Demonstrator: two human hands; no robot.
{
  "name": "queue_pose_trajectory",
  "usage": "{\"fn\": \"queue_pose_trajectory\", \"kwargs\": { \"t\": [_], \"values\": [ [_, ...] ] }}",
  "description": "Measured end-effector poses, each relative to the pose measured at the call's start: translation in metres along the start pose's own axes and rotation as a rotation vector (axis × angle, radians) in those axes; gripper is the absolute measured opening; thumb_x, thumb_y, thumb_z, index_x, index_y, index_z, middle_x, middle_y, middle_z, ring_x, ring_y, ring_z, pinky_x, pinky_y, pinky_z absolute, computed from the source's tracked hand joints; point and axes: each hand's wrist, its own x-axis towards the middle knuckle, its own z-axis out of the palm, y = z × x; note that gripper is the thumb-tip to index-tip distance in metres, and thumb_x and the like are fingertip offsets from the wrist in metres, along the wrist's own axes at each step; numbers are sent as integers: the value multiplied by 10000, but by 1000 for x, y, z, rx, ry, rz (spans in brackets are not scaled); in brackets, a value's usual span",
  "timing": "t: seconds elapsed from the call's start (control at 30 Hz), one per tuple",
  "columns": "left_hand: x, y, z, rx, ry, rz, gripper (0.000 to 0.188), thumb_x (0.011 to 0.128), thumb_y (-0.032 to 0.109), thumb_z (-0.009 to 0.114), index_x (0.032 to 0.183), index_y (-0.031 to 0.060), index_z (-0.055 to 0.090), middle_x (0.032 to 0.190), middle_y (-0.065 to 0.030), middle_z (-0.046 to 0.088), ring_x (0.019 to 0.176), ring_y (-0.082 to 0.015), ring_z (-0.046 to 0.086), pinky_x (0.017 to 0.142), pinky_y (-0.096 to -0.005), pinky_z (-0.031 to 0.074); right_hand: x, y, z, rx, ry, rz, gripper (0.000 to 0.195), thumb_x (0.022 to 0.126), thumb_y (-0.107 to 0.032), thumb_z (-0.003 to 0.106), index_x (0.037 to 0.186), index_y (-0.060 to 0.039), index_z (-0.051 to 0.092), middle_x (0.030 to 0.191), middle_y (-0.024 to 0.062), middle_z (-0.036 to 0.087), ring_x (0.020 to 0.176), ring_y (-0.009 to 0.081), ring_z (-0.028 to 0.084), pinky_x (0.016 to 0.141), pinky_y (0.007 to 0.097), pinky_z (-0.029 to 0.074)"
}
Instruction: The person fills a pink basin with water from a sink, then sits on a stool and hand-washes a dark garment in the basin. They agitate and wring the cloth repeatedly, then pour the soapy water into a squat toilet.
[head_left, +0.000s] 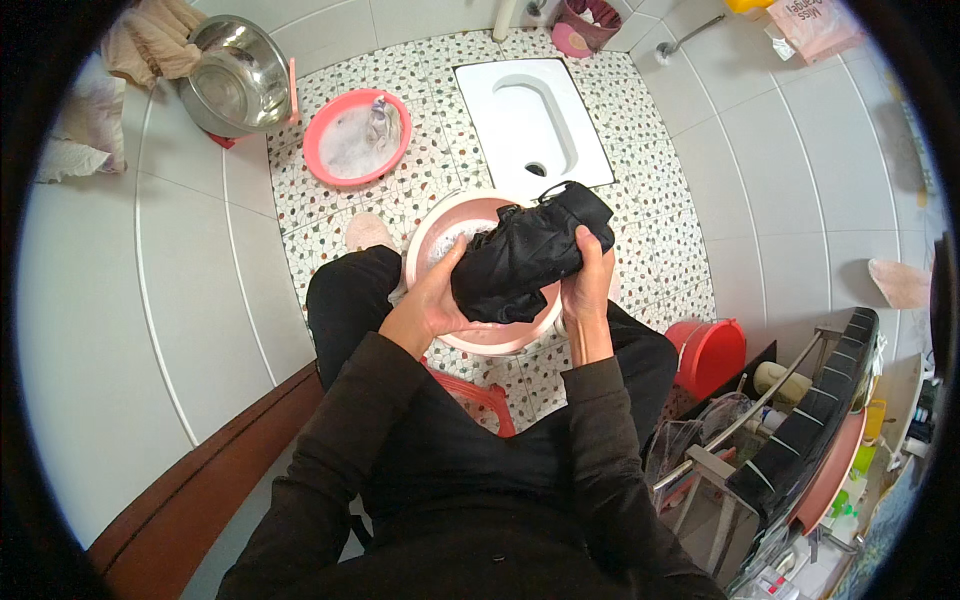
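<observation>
A bundled black cloth item (517, 259), perhaps a garment, is held above a pale pink basin (424, 247) between my knees. My left hand (435, 300) grips its left end, thumb on top. At the right end, my right hand (590, 281) is closed on it with the thumb upward. White suds show in the basin beside my left thumb; the cloth hides much of the inside. Beyond it on the floor, a pink basin (313, 154) holds foamy water and a greyish wet cloth (384, 129).
A white squat toilet (517, 97) lies ahead. To the right stand a red bucket (712, 356) and a metal rack (709, 461). A steel pot (247, 82) is at the upper left. Part of a red plastic stool (487, 397) shows beneath me.
</observation>
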Motion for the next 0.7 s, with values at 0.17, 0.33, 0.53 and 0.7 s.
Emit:
{"fn": "queue_pose_trajectory", "kwargs": {
  "t": [0.17,0.33,0.53,0.7],
  "values": [
    [29,-16,-18,-69,72,366,421,978,222,628,1368,73,569,1338,-122,638,1219,-292,625,1054,-468,500,-7,8,0,-89,60,-99,434,983,-273,661,1277,35,576,1193,113,659,1095,206,644,985,349,515],
    [20,-17,-3,83,157,725,407,908,39,633,1307,-6,566,1249,-100,645,1122,-253,642,1016,-421,506,-13,16,-6,-33,223,13,456,979,-301,656,1250,58,580,1182,136,666,1083,232,662,1002,375,517],
    [10,-17,10,541,223,988,636,807,-58,617,1427,-47,472,1315,-117,566,1185,-188,574,1051,-316,448,-22,40,-46,231,333,247,555,1007,-395,608,1401,-15,521,1380,154,597,1266,287,591,1093,434,487],
    [5,-30,21,670,251,1042,696,782,-40,639,1450,-43,444,1340,-129,552,1217,-213,569,1080,-328,433,-26,13,-38,196,267,259,538,1043,-442,575,1340,6,555,1285,134,641,1166,243,636,1045,403,509]
  ]
}}
